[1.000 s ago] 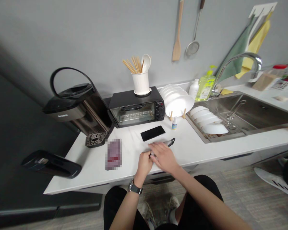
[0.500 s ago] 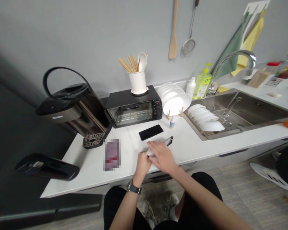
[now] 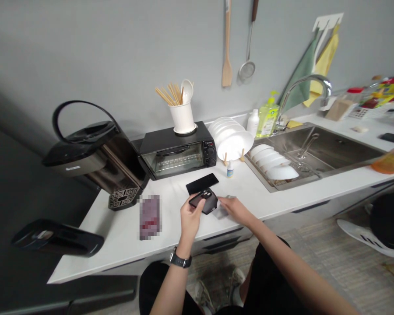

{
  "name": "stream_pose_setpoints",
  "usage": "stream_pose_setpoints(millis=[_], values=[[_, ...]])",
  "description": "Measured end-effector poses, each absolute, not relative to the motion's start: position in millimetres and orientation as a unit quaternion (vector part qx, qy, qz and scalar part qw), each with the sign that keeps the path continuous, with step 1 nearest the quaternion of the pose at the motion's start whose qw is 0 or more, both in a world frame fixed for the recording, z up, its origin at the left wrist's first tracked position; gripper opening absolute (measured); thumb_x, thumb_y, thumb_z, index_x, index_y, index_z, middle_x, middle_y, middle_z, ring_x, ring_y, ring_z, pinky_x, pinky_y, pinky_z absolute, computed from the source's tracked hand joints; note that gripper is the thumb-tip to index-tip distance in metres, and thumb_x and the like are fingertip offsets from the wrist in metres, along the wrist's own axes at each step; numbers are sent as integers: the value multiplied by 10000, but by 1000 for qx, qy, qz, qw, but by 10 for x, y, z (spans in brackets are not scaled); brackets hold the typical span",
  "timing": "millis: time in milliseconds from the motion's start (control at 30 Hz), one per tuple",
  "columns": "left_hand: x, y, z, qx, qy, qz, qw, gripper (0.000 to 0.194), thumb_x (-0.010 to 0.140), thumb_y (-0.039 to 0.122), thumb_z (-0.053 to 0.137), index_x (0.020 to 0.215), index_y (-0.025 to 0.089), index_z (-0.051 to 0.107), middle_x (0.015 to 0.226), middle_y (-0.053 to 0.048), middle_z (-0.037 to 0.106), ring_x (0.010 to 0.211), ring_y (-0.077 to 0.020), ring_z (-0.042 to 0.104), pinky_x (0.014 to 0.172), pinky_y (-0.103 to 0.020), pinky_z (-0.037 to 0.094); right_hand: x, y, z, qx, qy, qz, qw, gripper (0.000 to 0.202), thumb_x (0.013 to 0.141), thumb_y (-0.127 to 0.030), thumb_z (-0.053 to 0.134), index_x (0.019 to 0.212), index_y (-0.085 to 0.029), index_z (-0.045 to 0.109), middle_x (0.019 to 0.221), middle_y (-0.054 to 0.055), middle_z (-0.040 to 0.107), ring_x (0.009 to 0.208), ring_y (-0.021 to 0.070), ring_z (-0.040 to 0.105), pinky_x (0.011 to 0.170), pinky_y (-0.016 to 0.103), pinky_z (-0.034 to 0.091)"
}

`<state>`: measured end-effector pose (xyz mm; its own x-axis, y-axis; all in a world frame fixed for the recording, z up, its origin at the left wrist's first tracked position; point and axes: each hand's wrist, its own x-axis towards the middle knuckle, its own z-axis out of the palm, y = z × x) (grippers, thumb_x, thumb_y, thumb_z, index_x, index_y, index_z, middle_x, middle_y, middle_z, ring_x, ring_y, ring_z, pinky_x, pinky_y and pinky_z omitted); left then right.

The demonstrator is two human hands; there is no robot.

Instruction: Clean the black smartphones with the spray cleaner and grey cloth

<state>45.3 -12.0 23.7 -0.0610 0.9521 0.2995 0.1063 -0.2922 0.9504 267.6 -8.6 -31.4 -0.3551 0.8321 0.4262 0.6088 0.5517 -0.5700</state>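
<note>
My left hand (image 3: 191, 215) grips a black phone-shaped item with a camera cutout (image 3: 206, 202), thumb on top, just above the counter. To its right, my right hand (image 3: 233, 208) pinches a thin, see-through sheet or wrapper (image 3: 220, 211) whose outline is blurred. Behind both hands a black phone (image 3: 202, 183) lies flat on the white counter (image 3: 174, 218). A small white bottle with a blue label (image 3: 230, 169) stands beyond it, near the plate rack.
A toaster oven (image 3: 178, 153) and a tall black dispenser (image 3: 108, 162) stand behind. Plates (image 3: 234, 144) and the sink (image 3: 341, 153) are to the right. A pixelated item (image 3: 150, 217) lies left. A person's shoe (image 3: 366, 237) shows at lower right.
The black item in my left hand has turned up into view. My right hand has moved off it to the right with the clear sheet. The view has shifted slightly.
</note>
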Motion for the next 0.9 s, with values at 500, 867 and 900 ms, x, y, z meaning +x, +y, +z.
stream_pose_setpoints(millis=[500,867,900], values=[[700,-157,140,729,492,420,224,238,941,129,537,814,161,735,708,-78,741,635,-204,694,647,-281,522,2121,-221,737,-382,-817,3,432,365,1107,-339,443,1361,-199,665,1327,109,741,1397,285,579,1267,584,328],[681,-161,152,741,494,411,197,281,917,124,505,718,209,683,624,-43,684,564,-181,634,580,-275,463,2239,-142,837,-474,-803,-31,360,379,1037,-514,553,1043,-166,702,993,124,741,915,271,681,819,392,557],[681,-159,157,740,494,412,195,281,910,123,510,696,212,669,613,-44,678,553,-179,625,568,-275,450,2198,-165,852,-487,-792,-32,366,335,1028,-475,570,1011,-168,701,989,123,738,945,279,679,854,406,556]])
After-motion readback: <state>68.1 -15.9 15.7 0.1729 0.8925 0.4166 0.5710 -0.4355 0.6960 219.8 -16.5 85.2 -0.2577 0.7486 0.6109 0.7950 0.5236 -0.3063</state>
